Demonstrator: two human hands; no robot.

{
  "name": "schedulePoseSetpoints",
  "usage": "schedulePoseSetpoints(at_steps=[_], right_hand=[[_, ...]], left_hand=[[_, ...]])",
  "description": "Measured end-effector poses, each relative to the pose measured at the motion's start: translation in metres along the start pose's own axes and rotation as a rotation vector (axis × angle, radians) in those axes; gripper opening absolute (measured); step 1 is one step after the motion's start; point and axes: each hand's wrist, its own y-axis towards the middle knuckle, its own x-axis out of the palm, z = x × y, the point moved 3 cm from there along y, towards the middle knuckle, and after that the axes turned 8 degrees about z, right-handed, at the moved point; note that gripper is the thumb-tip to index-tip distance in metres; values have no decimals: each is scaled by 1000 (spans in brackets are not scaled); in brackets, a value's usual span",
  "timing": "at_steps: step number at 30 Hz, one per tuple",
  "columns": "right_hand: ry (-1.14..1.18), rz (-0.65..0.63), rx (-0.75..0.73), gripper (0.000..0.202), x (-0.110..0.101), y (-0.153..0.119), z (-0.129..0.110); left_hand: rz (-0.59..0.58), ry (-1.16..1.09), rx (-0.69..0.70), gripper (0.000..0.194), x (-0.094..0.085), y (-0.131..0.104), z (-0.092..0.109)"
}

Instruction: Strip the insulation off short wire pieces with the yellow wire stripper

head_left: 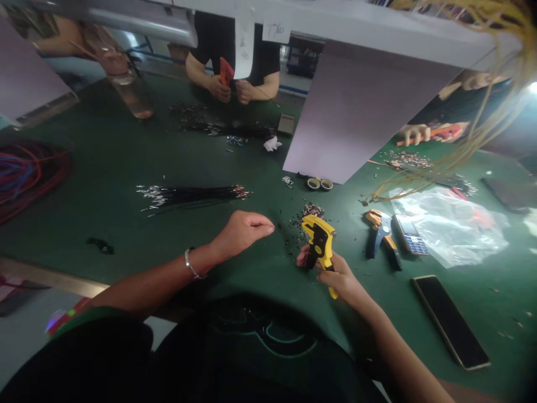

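Observation:
My left hand (247, 232) is closed in a pinch over the green table, and whatever is between its fingertips is too small to make out. My right hand (335, 272) is wrapped round the handles of a yellow and black hand tool (322, 242), whose head points up and to the left. Just behind the tool's head lies a pile of small metal terminals (312, 211). A bundle of black wires (193, 194) lies beyond my left hand, with silvery ends at the left and coppery ends at the right.
Orange and black pliers (381, 235), a keypad phone (411, 235), a clear plastic bag (457, 226) and a smartphone (451, 322) lie at the right. A white divider (361, 106) stands ahead, near two tape rolls (319, 184). Other people work across the table (104, 162).

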Motion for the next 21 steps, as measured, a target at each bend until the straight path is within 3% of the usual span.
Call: schedulePoseSetpoints(at_steps=[5, 11, 16, 21], right_hand=[[212, -120, 60, 51, 6, -4, 5], [325, -326, 103, 47, 28, -7, 4], [393, -354, 106, 46, 34, -6, 8], [430, -369, 124, 47, 34, -5, 13]], left_hand=[[-71, -22, 34, 11, -2, 3, 8], [-112, -132, -86, 11, 0, 5, 9], [-146, -156, -133, 10, 3, 6, 4], [-165, -107, -52, 11, 3, 8, -1]])
